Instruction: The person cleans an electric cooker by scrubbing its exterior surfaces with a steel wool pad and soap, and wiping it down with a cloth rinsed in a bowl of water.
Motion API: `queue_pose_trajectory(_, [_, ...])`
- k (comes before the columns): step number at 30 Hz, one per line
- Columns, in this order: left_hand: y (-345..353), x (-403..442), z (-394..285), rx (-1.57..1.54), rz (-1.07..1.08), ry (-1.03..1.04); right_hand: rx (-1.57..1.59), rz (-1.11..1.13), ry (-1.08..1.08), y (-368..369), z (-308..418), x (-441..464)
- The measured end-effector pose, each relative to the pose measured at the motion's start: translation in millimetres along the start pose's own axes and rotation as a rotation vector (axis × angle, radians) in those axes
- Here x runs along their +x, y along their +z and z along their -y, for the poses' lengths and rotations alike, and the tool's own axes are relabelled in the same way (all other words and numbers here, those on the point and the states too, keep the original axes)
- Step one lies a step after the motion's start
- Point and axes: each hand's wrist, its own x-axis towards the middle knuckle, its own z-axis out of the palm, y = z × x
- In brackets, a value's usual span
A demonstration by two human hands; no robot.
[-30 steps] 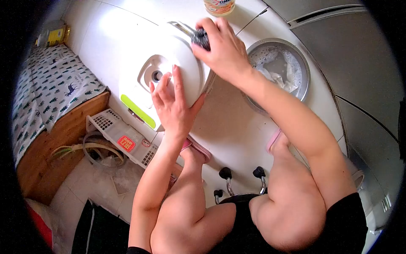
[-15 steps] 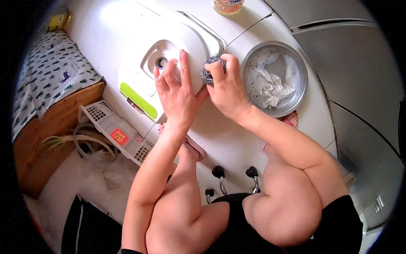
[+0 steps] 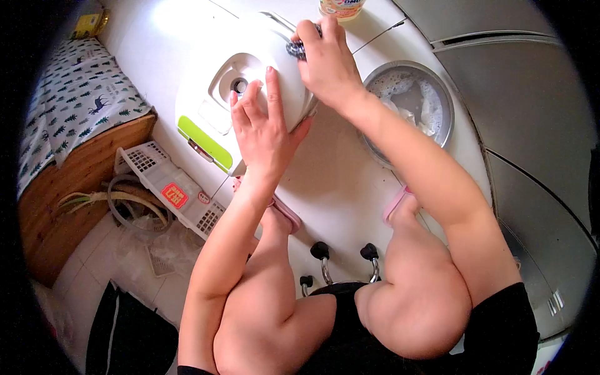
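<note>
A white rice cooker [image 3: 215, 115] with a green front panel [image 3: 205, 142] and a round steam vent [image 3: 239, 85] stands on the tiled floor. My left hand [image 3: 262, 134] rests on its lid, fingers spread beside the vent. Pinched in my right hand [image 3: 331, 65] is a steel wool scourer [image 3: 296, 50], which lies against the far right side of the cooker near its metal handle [image 3: 278, 20]. My fingers partly cover the scourer. Below my right forearm, a metal basin [image 3: 449, 103] contains sudsy water and a white cloth [image 3: 431, 115], partly hidden by the arm.
A labelled tub [image 3: 342, 9] stands at the top edge. To the left are a white plastic basket [image 3: 153, 178] and a wooden box [image 3: 81, 187] under a patterned cloth [image 3: 81, 100]. Grey cabinet doors [image 3: 531, 106] line the right. Stool casters [image 3: 320, 250] show between my legs.
My right hand has moved up and slightly left along the cooker's side with the scourer. My left hand stays on the lid. The right forearm now covers part of the basin.
</note>
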Motion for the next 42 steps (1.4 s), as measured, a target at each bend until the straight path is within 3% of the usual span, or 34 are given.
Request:
queue_pose_trajectory(9, [5.0, -1.7, 1.8, 0.042, 0.001, -0.001, 0.266, -0.019, 0.159, -5.0, 35.2, -90.7])
queue_pose_trajectory(13, [4.2, -2.9, 2.0, 0.043, 0.014, -0.003, 0.323, -0.042, 0.132, -0.2, 34.8, -97.0])
queue_pose_trajectory(17, [0.5, -1.4, 1.2, -0.012, 0.008, 0.001, 0.279, -0.223, 0.134, 3.6, 12.1, -51.1])
queue_pose_trajectory(23, [0.2, -0.6, -0.7, 0.021, 0.024, -0.001, 0.259, 0.031, 0.009, 11.8, -25.8, 28.9])
queue_pose_trajectory(32, [3.6, -0.8, 1.2, 0.012, 0.003, -0.016, 0.378, -0.117, 0.136, -1.7, -5.6, -41.9])
queue_pose_trajectory(39, [-2.3, -0.3, -0.3, -0.004, 0.046, -0.022, 0.374, -0.072, 0.113, 13.5, -32.9, 13.6])
queue_pose_trajectory(42, [-1.5, -0.4, -0.1, -0.007, 0.035, -0.011, 0.528, 0.062, 0.277, 22.7, -43.3, 50.9])
